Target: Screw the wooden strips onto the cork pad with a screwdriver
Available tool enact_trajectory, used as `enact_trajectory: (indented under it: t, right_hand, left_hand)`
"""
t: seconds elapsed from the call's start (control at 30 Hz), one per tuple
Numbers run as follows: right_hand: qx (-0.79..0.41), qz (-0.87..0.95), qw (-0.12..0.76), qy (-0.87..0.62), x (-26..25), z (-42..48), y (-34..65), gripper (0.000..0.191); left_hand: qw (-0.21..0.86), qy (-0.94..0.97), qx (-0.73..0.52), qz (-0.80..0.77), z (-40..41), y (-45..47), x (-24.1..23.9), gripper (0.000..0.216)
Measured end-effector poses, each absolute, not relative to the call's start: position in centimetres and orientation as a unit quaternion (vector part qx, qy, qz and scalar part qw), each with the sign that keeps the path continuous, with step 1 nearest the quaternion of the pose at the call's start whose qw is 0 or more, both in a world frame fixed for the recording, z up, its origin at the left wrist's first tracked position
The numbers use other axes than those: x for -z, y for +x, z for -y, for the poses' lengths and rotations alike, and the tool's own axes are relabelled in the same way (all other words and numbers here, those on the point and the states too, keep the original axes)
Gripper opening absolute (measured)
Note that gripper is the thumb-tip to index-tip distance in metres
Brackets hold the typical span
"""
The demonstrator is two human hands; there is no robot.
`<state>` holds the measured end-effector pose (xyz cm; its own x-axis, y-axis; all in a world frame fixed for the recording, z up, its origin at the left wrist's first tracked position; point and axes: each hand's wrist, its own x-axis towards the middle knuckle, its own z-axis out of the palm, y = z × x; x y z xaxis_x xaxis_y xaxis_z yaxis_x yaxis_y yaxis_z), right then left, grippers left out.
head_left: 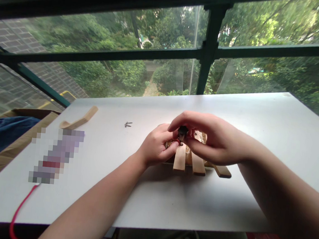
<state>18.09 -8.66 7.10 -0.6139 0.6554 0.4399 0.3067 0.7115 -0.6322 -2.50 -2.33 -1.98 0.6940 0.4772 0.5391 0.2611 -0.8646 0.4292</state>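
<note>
Both hands meet over a small wooden piece made of several light slats lying on the white table. My left hand is curled against the piece's left side, fingers closed on it. My right hand arches over the top and pinches a small dark tool with a red part, its tip pointing down at the wood. The upper part of the wooden piece is hidden under my fingers.
A loose curved wooden slat lies at the table's far left. A few small dark screws rest nearby. A blurred-out object with a red cord lies left. A cardboard box with blue cloth stands beyond the left edge. Windows run behind.
</note>
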Motion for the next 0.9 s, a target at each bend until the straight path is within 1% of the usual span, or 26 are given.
enact_trajectory:
  t: [0.07,0.1,0.3,0.4,0.57,0.7,0.9]
  right_hand:
    - [-0.252,0.860,0.335,-0.290,-7.24,8.74,18.18,0.042]
    - [-0.249,0.860,0.333,-0.296,-7.27,8.76,18.22,0.042]
    - [-0.217,0.855,0.343,-0.324,-7.20,8.68,18.16,0.019]
    - [-0.206,0.846,0.356,-0.339,-7.02,8.49,18.03,0.016]
    - [-0.193,0.837,0.367,-0.355,-6.92,8.20,17.87,0.016]
    - [-0.179,0.832,0.376,-0.367,-6.99,8.22,17.75,0.007]
    - [-0.158,0.813,0.389,-0.403,-6.82,8.08,17.64,0.012]
  left_hand:
    - [0.157,0.906,-0.332,-0.210,2.34,-2.51,1.99,0.012]
    - [0.154,0.906,-0.333,-0.211,2.36,-2.50,1.97,0.012]
    - [0.174,0.900,-0.344,-0.205,2.50,-2.34,1.67,0.009]
    - [0.183,0.897,-0.351,-0.199,2.48,-2.30,1.74,0.009]
    - [0.175,0.898,-0.360,-0.183,2.32,-2.33,2.01,0.012]
    - [0.192,0.896,-0.353,-0.187,2.32,-2.30,2.05,0.013]
    - [0.210,0.889,-0.359,-0.191,2.39,-2.18,1.92,0.009]
